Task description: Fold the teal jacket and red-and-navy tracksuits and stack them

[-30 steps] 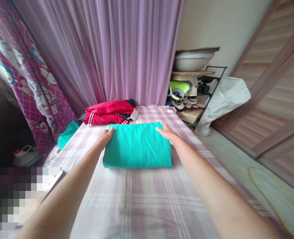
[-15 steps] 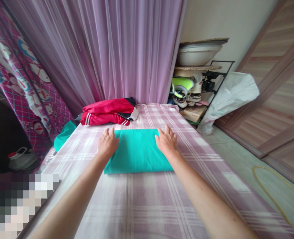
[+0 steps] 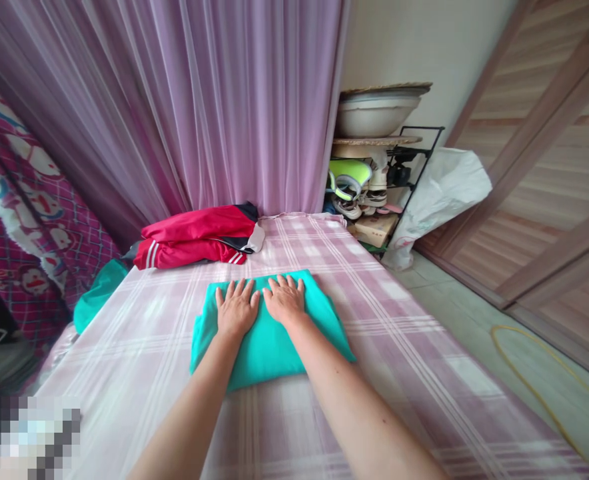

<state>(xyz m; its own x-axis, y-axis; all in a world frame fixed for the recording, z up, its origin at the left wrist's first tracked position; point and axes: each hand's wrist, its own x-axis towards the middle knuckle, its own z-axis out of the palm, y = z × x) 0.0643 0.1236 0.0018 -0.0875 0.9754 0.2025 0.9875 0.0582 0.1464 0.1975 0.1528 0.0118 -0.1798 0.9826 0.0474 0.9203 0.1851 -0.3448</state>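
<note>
A folded teal cloth (image 3: 269, 353), perhaps a garment, lies flat on the plaid bedspread (image 3: 404, 393). On its upper left part rests my left hand (image 3: 237, 308), palm down with the fingers spread. My right hand (image 3: 284, 299) lies just beside it, also flat on the teal cloth with fingers apart. Neither hand grips the fabric. Beyond them, near the curtain, sits a red jacket-like garment (image 3: 189, 237) with white stripes and dark parts, loosely folded.
More teal fabric (image 3: 99, 293) hangs at the bed's left edge. Purple curtains (image 3: 244, 107) close off the far side. At the back right stands a rack with shoes (image 3: 374, 197) and a white basin (image 3: 374, 113), beside a white plastic bag (image 3: 439, 193). A yellow hose or cord (image 3: 519, 373) lies on the floor.
Both hands have moved inward from the cloth's side edges and now lie flat on top, close together. The teal cloth looks slightly turned, and the camera view has shifted.
</note>
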